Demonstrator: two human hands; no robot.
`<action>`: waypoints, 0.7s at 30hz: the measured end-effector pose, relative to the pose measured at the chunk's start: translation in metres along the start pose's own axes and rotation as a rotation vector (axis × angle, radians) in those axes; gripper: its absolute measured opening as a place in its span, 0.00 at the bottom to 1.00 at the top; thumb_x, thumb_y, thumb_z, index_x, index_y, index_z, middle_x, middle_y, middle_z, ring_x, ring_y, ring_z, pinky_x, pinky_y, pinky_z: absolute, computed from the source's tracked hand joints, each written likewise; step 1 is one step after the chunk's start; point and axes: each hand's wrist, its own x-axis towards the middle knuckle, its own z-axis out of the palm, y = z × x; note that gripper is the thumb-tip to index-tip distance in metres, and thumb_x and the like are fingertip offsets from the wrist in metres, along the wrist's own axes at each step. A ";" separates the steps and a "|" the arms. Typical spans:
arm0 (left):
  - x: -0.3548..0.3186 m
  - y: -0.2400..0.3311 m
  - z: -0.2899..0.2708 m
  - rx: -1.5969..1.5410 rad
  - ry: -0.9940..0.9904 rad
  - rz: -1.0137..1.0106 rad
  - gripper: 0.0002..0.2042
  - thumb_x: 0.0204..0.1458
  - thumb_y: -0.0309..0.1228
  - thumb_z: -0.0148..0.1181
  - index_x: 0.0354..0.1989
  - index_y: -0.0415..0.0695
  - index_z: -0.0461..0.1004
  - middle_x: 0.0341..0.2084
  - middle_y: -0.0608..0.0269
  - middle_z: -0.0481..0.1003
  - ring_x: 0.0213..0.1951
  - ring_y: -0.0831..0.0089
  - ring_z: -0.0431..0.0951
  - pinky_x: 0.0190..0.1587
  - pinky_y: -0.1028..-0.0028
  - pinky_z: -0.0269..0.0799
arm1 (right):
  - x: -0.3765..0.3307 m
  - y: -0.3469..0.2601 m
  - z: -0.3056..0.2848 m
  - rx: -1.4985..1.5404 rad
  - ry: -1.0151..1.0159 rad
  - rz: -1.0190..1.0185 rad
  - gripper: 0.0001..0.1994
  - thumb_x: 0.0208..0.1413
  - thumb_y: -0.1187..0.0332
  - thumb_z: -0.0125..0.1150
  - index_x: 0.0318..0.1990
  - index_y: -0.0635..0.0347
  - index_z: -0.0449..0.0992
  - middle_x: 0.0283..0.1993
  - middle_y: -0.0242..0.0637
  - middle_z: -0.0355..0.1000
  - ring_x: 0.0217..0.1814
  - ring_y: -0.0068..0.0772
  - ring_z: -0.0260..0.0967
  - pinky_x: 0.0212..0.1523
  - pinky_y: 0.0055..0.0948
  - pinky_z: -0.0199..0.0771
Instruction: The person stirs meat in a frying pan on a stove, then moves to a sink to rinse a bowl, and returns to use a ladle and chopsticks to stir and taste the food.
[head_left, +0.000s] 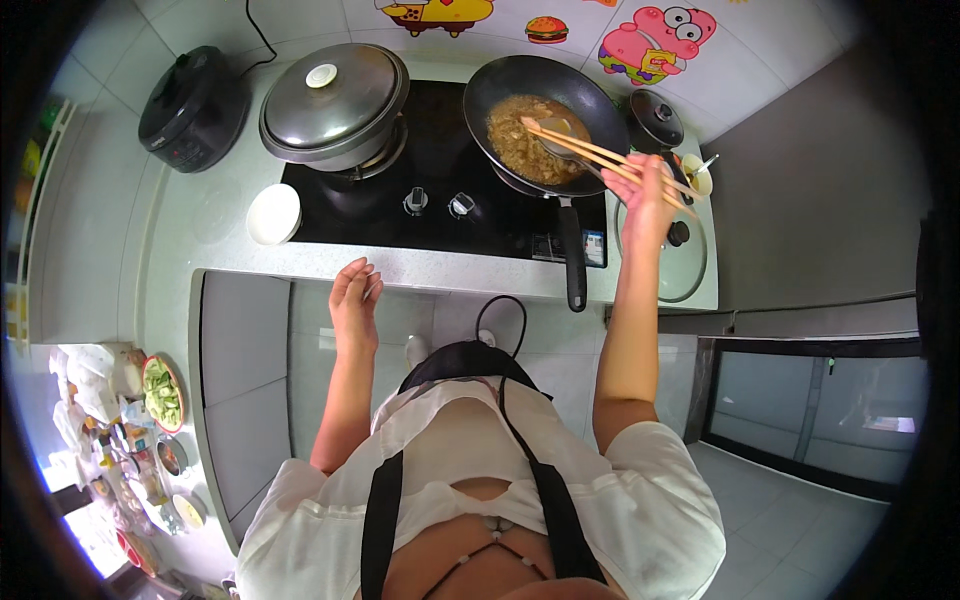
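Note:
My right hand [641, 192] is closed round a pair of wooden chopsticks [592, 152], held over the wok's right side. Their tips reach into the black wok [495, 82], at a pale piece of food [530, 123]. Brown, chunky food in liquid [522, 150] covers the wok's bottom. A broad-headed metal utensil [560, 137] lies in it beside the chopsticks; its handle runs toward my right hand, and I cannot tell whether the hand also grips it. My left hand [355, 300] hangs in front of the counter edge, fingers loosely bent and slightly apart, holding nothing visible.
A lidded steel pot [335, 105] stands on the left burner, near a white bowl [274, 214] and a black rice cooker [193, 110]. The wok handle [572, 255] juts past the counter edge. A glass lid [682, 265], small black pot [655, 122] and cup [697, 180] crowd the right.

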 end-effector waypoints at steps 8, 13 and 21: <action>0.011 0.013 0.007 -0.050 -0.118 -0.010 0.10 0.51 0.25 0.46 0.42 0.40 0.66 0.35 0.63 0.69 0.39 0.74 0.69 0.46 0.72 0.64 | -0.095 -0.059 0.036 0.783 -0.171 0.065 0.14 0.59 0.57 0.36 0.26 0.54 0.60 0.24 0.31 0.56 0.16 0.25 0.56 0.15 0.22 0.61; 0.020 0.015 0.006 -0.064 -0.167 -0.003 0.10 0.51 0.25 0.46 0.42 0.40 0.66 0.36 0.64 0.69 0.39 0.74 0.69 0.47 0.71 0.64 | -0.112 -0.076 0.036 1.033 -0.557 0.023 0.16 0.60 0.55 0.31 0.25 0.52 0.58 0.25 0.29 0.52 0.12 0.19 0.45 0.10 0.20 0.50; 0.031 0.010 0.012 -0.064 -0.217 -0.067 0.10 0.51 0.27 0.47 0.42 0.41 0.66 0.36 0.64 0.69 0.39 0.73 0.69 0.48 0.71 0.63 | -0.128 -0.078 0.054 1.197 -0.644 0.191 0.17 0.60 0.55 0.28 0.26 0.52 0.58 0.28 0.32 0.55 0.10 0.19 0.52 0.11 0.20 0.55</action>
